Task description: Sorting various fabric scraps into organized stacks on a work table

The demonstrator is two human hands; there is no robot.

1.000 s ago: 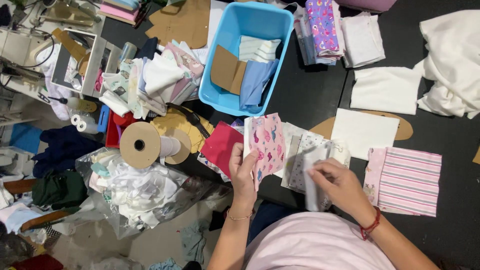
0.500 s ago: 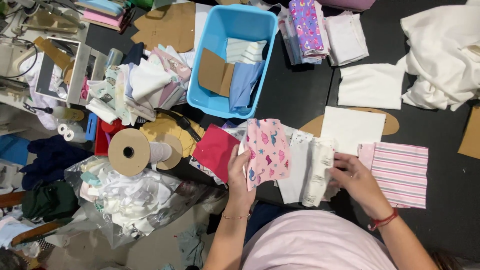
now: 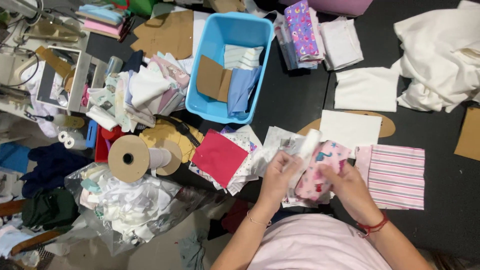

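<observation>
Both hands, left (image 3: 276, 176) and right (image 3: 347, 185), pinch the pink cloth (image 3: 316, 169) between them above the desk (image 3: 300, 95); to fold well, edges should probably match before pressing.

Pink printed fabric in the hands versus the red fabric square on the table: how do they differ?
The pink printed fabric is patterned and bunched, gripped by the left hand and right hand; the red fabric square is plain and lies flat on a stack of printed pieces, untouched. The pink piece sits right of the red one. Both are small cut cloth pieces near the table's front edge.
</observation>
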